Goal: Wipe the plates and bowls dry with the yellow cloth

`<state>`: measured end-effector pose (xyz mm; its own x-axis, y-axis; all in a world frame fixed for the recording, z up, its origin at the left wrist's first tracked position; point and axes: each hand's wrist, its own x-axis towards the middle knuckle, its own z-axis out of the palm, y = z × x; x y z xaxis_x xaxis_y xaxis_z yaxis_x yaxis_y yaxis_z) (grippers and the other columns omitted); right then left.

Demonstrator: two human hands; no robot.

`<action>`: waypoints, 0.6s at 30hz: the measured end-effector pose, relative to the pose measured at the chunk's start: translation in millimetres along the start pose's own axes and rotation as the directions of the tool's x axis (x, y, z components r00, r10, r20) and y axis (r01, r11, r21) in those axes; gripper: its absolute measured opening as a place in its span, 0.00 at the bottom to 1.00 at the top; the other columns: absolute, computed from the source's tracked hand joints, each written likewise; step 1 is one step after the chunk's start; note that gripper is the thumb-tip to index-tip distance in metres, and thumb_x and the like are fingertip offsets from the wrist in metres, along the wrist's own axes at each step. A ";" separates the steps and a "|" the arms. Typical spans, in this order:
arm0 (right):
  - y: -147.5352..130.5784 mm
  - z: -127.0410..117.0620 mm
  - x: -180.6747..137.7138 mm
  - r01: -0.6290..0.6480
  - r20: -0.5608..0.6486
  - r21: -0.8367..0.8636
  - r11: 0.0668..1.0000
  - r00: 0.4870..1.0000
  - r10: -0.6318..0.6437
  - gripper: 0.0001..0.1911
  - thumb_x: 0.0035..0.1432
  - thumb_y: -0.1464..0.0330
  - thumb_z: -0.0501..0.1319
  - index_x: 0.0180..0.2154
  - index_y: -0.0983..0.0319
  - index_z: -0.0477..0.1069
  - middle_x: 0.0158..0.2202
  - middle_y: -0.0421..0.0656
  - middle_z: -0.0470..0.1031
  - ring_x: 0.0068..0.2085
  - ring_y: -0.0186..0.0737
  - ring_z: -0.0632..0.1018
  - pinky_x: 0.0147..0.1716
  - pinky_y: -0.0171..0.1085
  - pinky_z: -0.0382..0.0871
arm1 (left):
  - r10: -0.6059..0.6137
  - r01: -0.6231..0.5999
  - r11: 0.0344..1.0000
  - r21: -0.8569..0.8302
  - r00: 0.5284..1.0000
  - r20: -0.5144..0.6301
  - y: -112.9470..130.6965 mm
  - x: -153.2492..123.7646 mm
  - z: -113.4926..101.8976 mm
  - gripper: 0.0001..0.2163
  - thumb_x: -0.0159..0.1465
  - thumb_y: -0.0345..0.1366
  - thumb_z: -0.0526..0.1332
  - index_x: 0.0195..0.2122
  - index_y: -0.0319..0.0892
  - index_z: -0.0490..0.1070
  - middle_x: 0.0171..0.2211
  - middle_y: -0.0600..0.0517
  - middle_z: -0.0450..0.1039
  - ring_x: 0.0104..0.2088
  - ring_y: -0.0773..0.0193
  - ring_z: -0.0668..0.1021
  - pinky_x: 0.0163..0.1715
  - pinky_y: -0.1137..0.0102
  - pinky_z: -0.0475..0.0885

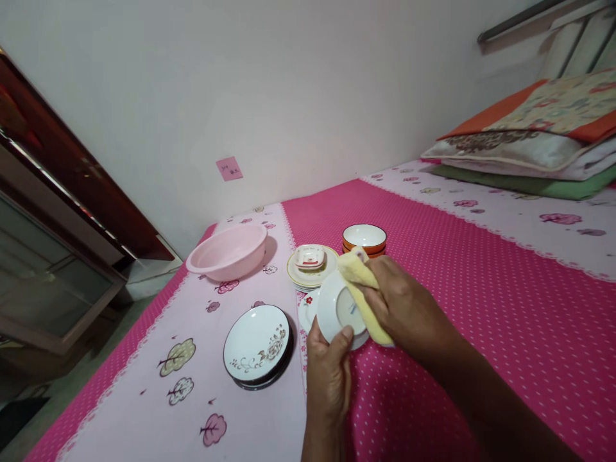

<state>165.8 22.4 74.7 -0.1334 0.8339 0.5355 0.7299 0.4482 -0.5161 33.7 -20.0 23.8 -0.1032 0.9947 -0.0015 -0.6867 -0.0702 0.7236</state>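
White plate (337,309) upturned, left hand (328,372) gripping its rim, right hand (407,307) pressing yellow cloth (362,285) onto it

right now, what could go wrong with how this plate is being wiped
1. The left hand pinches the plate only at its lower rim, so a firm push from the cloth in the right hand might slip it loose.
2. If it drops, it would likely strike the red-flower plate lying just beneath it, and either one could chip.
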 end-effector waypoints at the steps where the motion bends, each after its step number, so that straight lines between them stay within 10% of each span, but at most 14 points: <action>1: 1.6 -1.2 0.4 -0.066 0.026 -0.007 0.998 0.997 0.067 0.09 0.65 0.72 0.53 0.46 0.64 0.68 0.43 0.54 0.75 0.42 0.51 0.76 0.38 0.43 0.68 | 0.014 -0.014 1.000 0.000 1.000 -0.014 2.0 0.2 -0.3 0.30 0.52 0.31 0.76 0.58 0.41 0.74 0.49 0.44 0.83 0.51 0.50 0.83 0.57 0.58 0.74; 9: 4.0 -4.9 -2.3 -0.230 0.239 -0.005 0.973 0.945 0.225 0.09 0.69 0.68 0.54 0.43 0.63 0.71 0.38 0.50 0.78 0.35 0.46 0.77 0.34 0.39 0.63 | -0.005 -0.005 0.995 -0.096 0.995 -0.098 8.5 4.8 -8.4 0.27 0.58 0.29 0.73 0.60 0.44 0.74 0.53 0.44 0.82 0.55 0.51 0.81 0.60 0.58 0.74; 18: -2.5 12.0 -1.5 0.153 -0.002 0.168 0.974 0.988 -0.155 0.25 0.56 0.81 0.53 0.50 0.60 0.76 0.51 0.49 0.76 0.53 0.52 0.73 0.53 0.48 0.66 | -0.160 0.140 0.936 -0.323 0.986 -0.036 -2.1 8.6 5.8 0.20 0.76 0.42 0.51 0.64 0.42 0.71 0.59 0.43 0.77 0.61 0.56 0.77 0.64 0.62 0.69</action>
<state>156.2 24.0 67.1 -0.2431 0.7537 0.6106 0.5781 0.6180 -0.5328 38.4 -10.8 26.3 -0.0180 0.9897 -0.1423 -0.8898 0.0490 0.4538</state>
